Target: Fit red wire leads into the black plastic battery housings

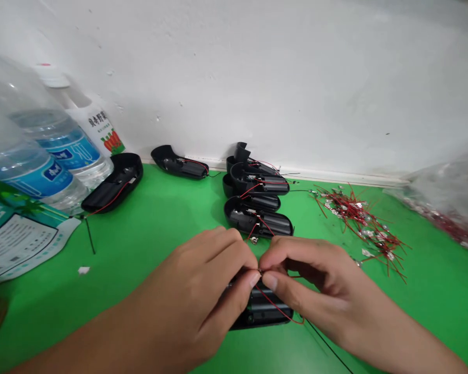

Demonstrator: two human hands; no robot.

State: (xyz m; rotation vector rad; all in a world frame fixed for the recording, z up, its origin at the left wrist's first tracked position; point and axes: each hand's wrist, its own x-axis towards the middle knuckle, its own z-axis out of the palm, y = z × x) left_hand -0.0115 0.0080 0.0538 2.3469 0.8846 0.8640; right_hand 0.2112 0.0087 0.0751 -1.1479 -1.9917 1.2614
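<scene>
My left hand [214, 280] is closed in a pinch, thumb against index finger, on a thin red wire [278, 307]. Meeting it tip to tip, my right hand [315, 280] also pinches; a short red wire end shows behind its fingers. The tiny dark, metallic-looking bit between the fingertips is mostly hidden. Directly beneath both hands lies a black plastic housing [271, 314] with long hollows inside, its left part covered by my left hand. The red wire loops over its right edge, and a black wire [327, 343] trails off to the lower right.
Several similar wired black housings [261, 221] sit in a row behind my hands. At right lie a heap of red wires with metal tabs [359, 213] and a clear plastic bag [448, 192]. Water bottles [70, 140] and a printed packet [27, 234] stand left. A white wall [296, 78] closes the back.
</scene>
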